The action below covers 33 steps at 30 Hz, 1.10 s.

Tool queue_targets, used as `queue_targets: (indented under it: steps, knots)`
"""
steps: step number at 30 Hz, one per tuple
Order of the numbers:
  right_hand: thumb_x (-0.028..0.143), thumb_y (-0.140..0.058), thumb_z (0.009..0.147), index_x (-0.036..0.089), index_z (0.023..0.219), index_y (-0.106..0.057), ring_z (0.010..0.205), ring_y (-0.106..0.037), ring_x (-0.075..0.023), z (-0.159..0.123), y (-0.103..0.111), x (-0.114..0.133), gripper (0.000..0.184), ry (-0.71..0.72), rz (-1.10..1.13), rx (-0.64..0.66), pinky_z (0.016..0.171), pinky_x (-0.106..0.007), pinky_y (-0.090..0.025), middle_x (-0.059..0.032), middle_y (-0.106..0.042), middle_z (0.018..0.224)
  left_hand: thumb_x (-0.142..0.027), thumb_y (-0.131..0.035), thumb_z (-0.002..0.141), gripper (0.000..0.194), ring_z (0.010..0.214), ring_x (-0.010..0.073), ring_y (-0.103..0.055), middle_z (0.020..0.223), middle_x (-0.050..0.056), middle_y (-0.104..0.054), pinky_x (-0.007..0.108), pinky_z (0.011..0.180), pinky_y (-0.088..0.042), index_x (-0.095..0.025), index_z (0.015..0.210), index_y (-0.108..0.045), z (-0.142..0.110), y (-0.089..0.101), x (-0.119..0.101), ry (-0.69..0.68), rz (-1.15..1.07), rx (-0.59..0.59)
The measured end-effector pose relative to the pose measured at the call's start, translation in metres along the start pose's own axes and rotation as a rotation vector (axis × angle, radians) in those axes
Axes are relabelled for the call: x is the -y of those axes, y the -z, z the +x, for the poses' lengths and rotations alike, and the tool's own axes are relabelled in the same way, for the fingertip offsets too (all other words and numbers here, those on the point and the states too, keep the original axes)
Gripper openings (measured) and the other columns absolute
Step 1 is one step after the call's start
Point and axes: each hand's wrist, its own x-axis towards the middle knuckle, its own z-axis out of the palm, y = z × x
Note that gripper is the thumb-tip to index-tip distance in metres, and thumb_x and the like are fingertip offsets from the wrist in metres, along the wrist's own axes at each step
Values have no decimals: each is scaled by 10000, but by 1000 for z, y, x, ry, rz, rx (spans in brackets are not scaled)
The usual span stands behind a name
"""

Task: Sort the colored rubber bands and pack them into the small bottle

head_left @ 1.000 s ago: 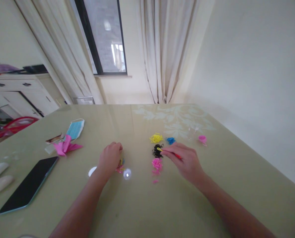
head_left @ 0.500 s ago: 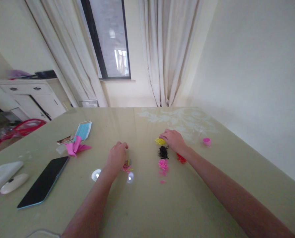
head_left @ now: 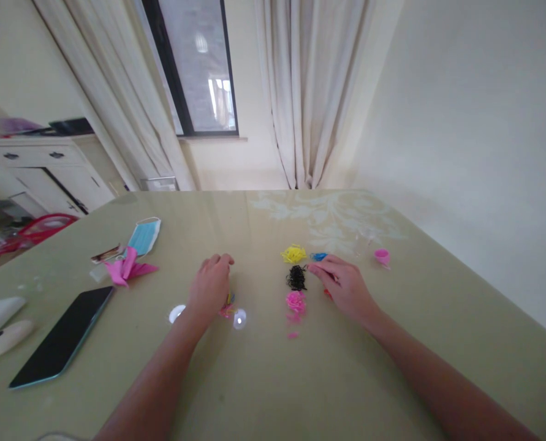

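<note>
My left hand (head_left: 212, 286) rests on the table with its fingers curled beside a small mixed pile of coloured loops (head_left: 227, 306), which it partly covers. Its fingertips are hidden, so what they hold cannot be made out. Thumb and forefinger of my right hand (head_left: 344, 288) are pinched together at the right edge of a pile of black rubber bands (head_left: 296, 278); anything between them is too small to name. Beyond it lie yellow bands (head_left: 293, 253) and partly hidden blue bands (head_left: 318, 257). Pink bands (head_left: 295, 302) sit nearer me. A bit of red bands (head_left: 328, 294) peeks out under my right hand.
Two small round whitish pieces, one a clear disc (head_left: 239, 318), flank my left wrist. Further left are a dark tablet (head_left: 64, 337), a pink folded paper shape (head_left: 128, 269) and a blue face mask (head_left: 144, 236). A pink cup-like piece (head_left: 382, 256) stands at right.
My right hand went from over the black pile out to the yellow pile, then came back beside the black one. The yellow band it held is gone from its fingers. My left hand stayed by the mixed pile.
</note>
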Motion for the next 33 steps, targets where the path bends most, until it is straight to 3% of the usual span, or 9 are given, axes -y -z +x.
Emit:
queue_targets:
  steps: [4, 8, 13, 18, 24, 26, 29, 31, 33]
  knots:
    - [363, -591, 1054, 214, 1015, -832, 766, -685, -198, -5, -8, 16, 286, 33, 70, 3, 731, -315, -538, -61, -748, 853, -322, -539, 1005, 214, 955, 214, -693, 1032, 69, -735, 371, 910, -565, -205, 1111, -683, -6, 6, -24, -54, -598, -77]
    - [400, -649, 1032, 218, 1066, -811, 696, -655, -165, -11, -18, 34, 246, 58, 100, 28, 680, -294, -529, -54, -745, 879, -479, -719, 906, 327, 897, 193, -726, 944, 46, -744, 336, 853, -589, -199, 1068, -676, -21, 8, -52, -41, -1111, 64]
    - [375, -682, 1019, 221, 1079, -776, 688, -629, -164, -18, -23, 46, 190, 159, 124, -20, 675, -289, -513, -42, -706, 826, -458, -787, 882, 327, 855, 164, -718, 911, 31, -740, 305, 827, -596, -195, 1057, -701, -38, 6, -73, -71, -1285, 261]
    - [281, -674, 1023, 210, 968, -768, 703, -623, -159, -17, -21, 47, 130, 209, 157, -25, 681, -283, -497, -34, -679, 804, -448, -794, 880, 317, 856, 160, -709, 921, 30, -744, 306, 841, -593, -191, 1042, -703, -40, 8, -76, -82, -1304, 295]
    - [326, -677, 1023, 214, 926, -756, 683, -590, -152, -15, -13, 51, 168, 119, 320, -23, 646, -284, -474, -21, -676, 783, -420, -654, 974, 256, 844, 176, -710, 947, 41, -752, 315, 807, -586, -197, 1094, -689, -37, 6, -70, -125, -1111, 216]
    - [364, -701, 1008, 219, 903, -761, 693, -595, -161, -13, -8, 51, 189, 92, 412, -14, 639, -295, -469, -23, -681, 777, -372, -582, 1014, 223, 889, 202, -710, 992, 60, -753, 341, 835, -577, -203, 1109, -693, -34, 6, -64, -142, -849, 113]
    - [389, -722, 991, 222, 900, -782, 710, -609, -172, -12, -1, 50, 200, 93, 478, -21, 635, -308, -463, -29, -686, 776, -247, -503, 1036, 255, 1129, 294, -659, 1212, 120, -725, 443, 999, -516, -210, 1189, -704, -31, 6, -54, -147, -243, -10]
    - [403, -727, 987, 228, 905, -793, 702, -605, -173, -11, 1, 50, 204, 93, 481, -45, 626, -313, -458, -30, -688, 770, -205, -481, 1032, 330, 1254, 352, -590, 1374, 158, -659, 498, 1057, -470, -210, 1299, -675, -31, 6, -49, -98, 99, -2]
    - [422, -726, 984, 235, 906, -798, 694, -601, -175, -11, 2, 50, 215, 89, 477, -61, 617, -318, -456, -32, -692, 764, -205, -455, 1040, 352, 1278, 377, -571, 1432, 192, -615, 516, 1041, -472, -196, 1329, -655, -33, 7, -46, -13, 304, 47]
